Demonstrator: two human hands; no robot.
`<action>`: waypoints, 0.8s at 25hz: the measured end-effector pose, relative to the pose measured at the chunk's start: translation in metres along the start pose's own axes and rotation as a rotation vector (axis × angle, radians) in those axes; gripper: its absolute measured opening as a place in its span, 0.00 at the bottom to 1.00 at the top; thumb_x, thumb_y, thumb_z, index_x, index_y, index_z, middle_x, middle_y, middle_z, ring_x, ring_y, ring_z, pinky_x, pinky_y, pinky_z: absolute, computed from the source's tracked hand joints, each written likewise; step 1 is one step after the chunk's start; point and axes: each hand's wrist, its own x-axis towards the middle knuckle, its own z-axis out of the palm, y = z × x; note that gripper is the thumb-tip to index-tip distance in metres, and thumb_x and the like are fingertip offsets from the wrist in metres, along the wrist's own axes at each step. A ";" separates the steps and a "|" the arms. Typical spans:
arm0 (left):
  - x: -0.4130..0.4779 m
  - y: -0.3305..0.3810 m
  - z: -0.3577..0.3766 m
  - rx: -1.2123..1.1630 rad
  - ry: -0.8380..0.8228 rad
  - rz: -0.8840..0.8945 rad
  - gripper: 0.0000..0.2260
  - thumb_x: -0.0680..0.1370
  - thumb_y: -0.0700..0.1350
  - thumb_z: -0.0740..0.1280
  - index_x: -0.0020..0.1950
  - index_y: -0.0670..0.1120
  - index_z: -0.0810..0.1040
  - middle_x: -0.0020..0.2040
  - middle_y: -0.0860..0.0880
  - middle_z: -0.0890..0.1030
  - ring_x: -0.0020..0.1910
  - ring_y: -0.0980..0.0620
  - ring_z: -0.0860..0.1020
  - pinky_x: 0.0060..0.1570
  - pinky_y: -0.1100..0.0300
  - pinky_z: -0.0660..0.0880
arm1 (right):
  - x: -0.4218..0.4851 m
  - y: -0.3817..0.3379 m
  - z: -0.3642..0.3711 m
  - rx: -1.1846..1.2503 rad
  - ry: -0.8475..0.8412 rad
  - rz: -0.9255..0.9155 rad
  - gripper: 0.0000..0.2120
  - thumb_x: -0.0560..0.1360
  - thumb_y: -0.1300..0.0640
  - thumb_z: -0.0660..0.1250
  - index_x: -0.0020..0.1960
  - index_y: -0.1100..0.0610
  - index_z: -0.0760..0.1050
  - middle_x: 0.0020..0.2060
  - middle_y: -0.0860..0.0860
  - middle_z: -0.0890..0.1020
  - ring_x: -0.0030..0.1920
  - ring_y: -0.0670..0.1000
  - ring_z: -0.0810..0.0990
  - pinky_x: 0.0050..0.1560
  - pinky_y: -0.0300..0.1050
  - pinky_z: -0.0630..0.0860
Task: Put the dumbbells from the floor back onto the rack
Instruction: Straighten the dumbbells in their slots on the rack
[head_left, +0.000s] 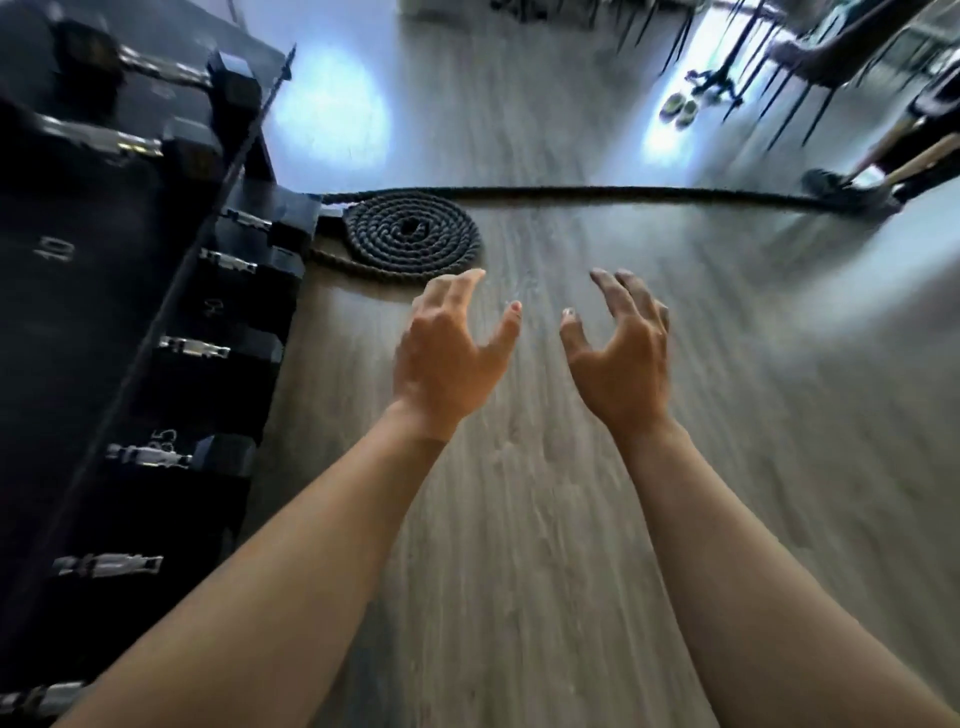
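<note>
A black dumbbell rack (78, 322) fills the left side of the view, with several black hex dumbbells with chrome handles on its tiers, such as one dumbbell (195, 348) on the lower tier and another dumbbell (156, 67) on the top tier. My left hand (447, 358) and my right hand (618, 358) are stretched out side by side over the bare wooden floor, to the right of the rack. Both hands hold nothing and their fingers are spread and curled. No dumbbell on the floor is in view near my hands.
A coiled black battle rope (410, 234) lies on the floor just beyond my hands, its tail running right to another person's shoe (841, 189). Chair legs (779, 88) and a pair of shoes (678, 109) stand at the far right. The view is motion-blurred.
</note>
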 end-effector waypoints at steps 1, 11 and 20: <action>0.027 0.042 -0.019 -0.004 -0.010 0.039 0.24 0.76 0.56 0.67 0.65 0.42 0.77 0.60 0.42 0.79 0.59 0.42 0.77 0.57 0.49 0.75 | 0.027 -0.026 -0.037 -0.009 0.028 -0.037 0.25 0.74 0.48 0.65 0.68 0.57 0.73 0.69 0.59 0.73 0.68 0.60 0.69 0.68 0.43 0.59; 0.216 0.296 -0.231 0.163 0.138 0.348 0.28 0.76 0.63 0.62 0.71 0.48 0.70 0.67 0.46 0.75 0.65 0.47 0.71 0.61 0.58 0.64 | 0.219 -0.236 -0.288 0.001 0.275 -0.413 0.28 0.73 0.44 0.62 0.70 0.55 0.70 0.69 0.56 0.71 0.66 0.60 0.67 0.66 0.57 0.66; 0.257 0.216 -0.358 0.439 0.347 0.218 0.32 0.75 0.65 0.61 0.73 0.48 0.67 0.70 0.45 0.73 0.67 0.44 0.70 0.65 0.48 0.65 | 0.256 -0.351 -0.176 0.183 0.147 -0.662 0.27 0.75 0.46 0.66 0.71 0.54 0.67 0.70 0.57 0.70 0.67 0.62 0.66 0.67 0.59 0.64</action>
